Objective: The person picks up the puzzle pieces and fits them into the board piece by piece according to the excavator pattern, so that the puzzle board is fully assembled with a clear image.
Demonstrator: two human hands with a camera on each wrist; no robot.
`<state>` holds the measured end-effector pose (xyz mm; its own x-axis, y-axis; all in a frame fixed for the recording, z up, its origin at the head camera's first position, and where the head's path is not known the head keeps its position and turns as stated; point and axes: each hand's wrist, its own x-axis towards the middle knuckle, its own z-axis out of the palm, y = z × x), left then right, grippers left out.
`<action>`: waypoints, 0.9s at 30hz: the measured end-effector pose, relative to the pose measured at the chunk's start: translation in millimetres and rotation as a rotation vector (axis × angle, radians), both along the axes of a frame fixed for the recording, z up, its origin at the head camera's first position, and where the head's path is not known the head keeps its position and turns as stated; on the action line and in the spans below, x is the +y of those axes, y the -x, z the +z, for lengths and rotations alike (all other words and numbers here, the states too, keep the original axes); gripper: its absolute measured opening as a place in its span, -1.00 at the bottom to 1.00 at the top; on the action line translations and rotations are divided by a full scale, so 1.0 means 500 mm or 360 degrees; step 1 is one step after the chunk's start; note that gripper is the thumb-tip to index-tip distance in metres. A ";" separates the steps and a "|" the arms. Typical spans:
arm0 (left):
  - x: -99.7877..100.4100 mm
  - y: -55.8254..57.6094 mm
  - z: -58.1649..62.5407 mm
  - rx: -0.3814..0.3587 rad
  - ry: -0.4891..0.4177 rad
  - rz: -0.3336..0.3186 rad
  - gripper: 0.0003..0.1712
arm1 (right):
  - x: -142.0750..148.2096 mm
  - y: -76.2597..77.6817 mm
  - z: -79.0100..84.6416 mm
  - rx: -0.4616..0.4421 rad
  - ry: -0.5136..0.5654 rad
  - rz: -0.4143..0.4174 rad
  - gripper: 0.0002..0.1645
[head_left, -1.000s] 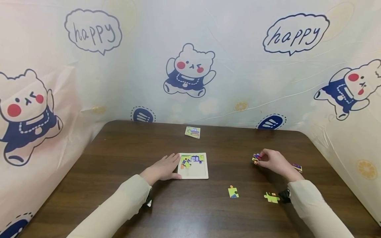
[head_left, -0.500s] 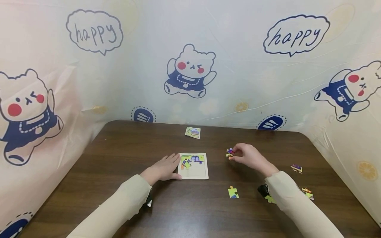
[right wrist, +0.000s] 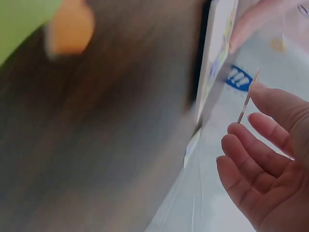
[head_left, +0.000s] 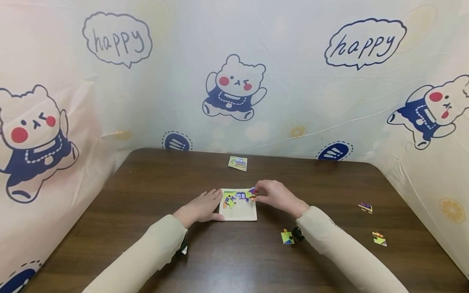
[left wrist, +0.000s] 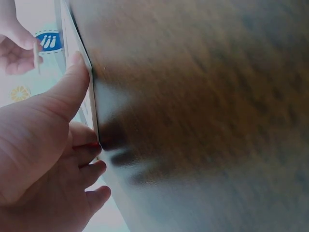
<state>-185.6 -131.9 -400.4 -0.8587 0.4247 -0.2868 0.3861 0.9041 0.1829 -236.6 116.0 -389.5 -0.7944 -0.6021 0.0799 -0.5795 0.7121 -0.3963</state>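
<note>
My left hand [head_left: 199, 207] rests against the left side of a white jigsaw tray [head_left: 244, 212], fingers stretched along its edge and thumb at its lower left corner. Joined pieces of a vehicle picture fill the tray's upper part; its lower right shows bare. Between thumb and fingers, my right hand [head_left: 277, 197] pinches a purple and yellow jigsaw piece [head_left: 253, 193] over the tray's upper right corner. The right wrist view shows this piece [right wrist: 247, 100] edge-on, held off the table. In the left wrist view, the left thumb [left wrist: 72, 84] lies on the tray's rim.
A small picture card [head_left: 237, 163] lies behind the tray. Loose on the table are a green piece [head_left: 287, 237] near the right wrist, a purple piece [head_left: 365, 207] and a green and red piece [head_left: 379, 238] farther right. A printed curtain [head_left: 286, 101] surrounds the table.
My right hand has carried the pinched piece leftward from the table's right side to the tray. The right forearm now covers one green piece and uncovers the green and red one. The left hand stays put.
</note>
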 end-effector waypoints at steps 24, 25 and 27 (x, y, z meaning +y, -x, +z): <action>-0.008 0.009 -0.012 0.0006 -0.0019 -0.0015 -0.05 | -0.086 -0.005 -0.031 0.0223 -0.0217 0.0464 -0.82; -0.008 0.009 -0.012 0.0003 -0.0020 -0.0014 -0.05 | -0.087 -0.007 -0.030 0.0232 -0.0225 0.0464 -0.82; -0.008 0.009 -0.012 0.0000 -0.0023 -0.0013 -0.05 | -0.088 -0.008 -0.030 0.0254 -0.0244 0.0465 -0.83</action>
